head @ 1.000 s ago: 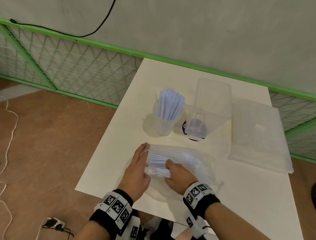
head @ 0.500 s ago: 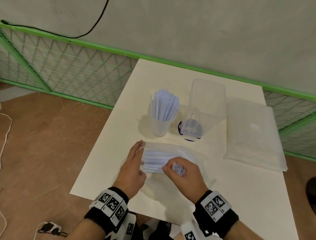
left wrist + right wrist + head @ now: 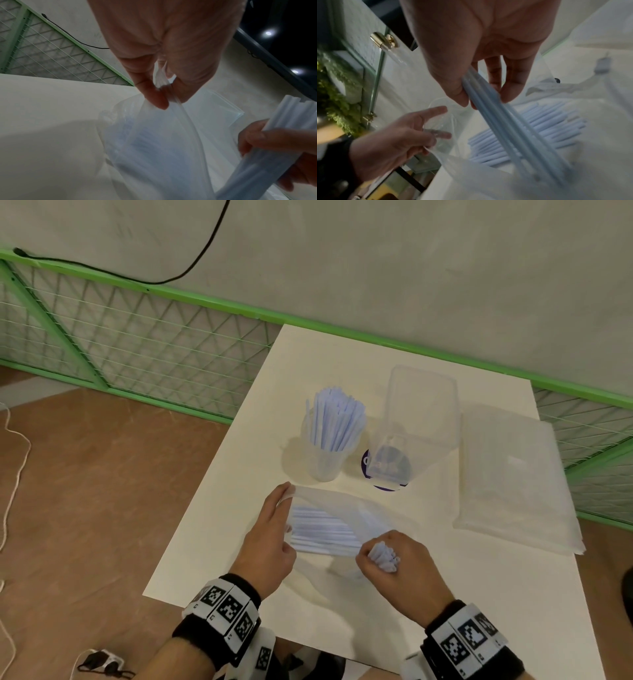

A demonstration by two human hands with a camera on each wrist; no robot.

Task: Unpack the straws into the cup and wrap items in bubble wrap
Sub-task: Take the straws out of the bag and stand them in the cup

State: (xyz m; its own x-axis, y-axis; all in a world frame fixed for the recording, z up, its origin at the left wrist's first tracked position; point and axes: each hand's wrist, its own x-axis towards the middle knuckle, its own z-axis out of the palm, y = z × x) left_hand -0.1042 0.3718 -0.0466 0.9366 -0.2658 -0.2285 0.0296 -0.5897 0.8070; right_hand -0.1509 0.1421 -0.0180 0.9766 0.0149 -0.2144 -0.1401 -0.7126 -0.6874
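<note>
here the left hand point(image 3: 270, 537) pinches the open edge of the clear plastic bag point(image 3: 337, 510) between thumb and fingers, its grip clenched on the film, as the left wrist view shows at the bag's sealing strip point(image 3: 180, 106). just beside it, toward the near edge of the tabletop point(image 3: 428, 594), the right hand point(image 3: 400, 566) has its grip wrapped round a bundle of pale blue straws point(image 3: 383, 556), fingers and thumb curled about them, the cut ends pointing up at the head camera. the far ends of that bundle run down into the bag's mouth in the right wrist view point(image 3: 513, 128). more straws point(image 3: 322, 529) lie flat inside the bag, between the two grips. beyond the left grip, farther from the person, stands the cup point(image 3: 323, 460), upright and holding a fan of straws. beyond the right grip stands a clear square container point(image 3: 421, 412) on a purple disc point(image 3: 385, 486), and farther to that grip's right lies a flat folded stack of bubble wrap point(image 3: 513, 481).
</note>
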